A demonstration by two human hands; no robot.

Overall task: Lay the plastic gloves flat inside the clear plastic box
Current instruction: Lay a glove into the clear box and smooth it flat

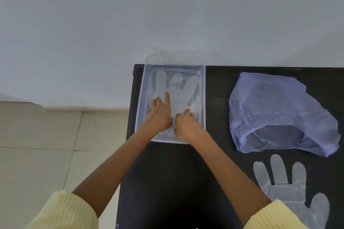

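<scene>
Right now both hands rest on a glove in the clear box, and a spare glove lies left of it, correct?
No: the head view shows the spare glove right of the box, on the black table. The rest holds.

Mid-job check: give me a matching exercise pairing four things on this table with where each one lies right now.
1 clear box
2 glove under the left hand
3 untouched glove
4 bluish bag

A black table, near right side
B inside the box
C table's far left corner
D right of the box, crumpled

Pairs: 1-C, 2-B, 3-A, 4-D
</scene>
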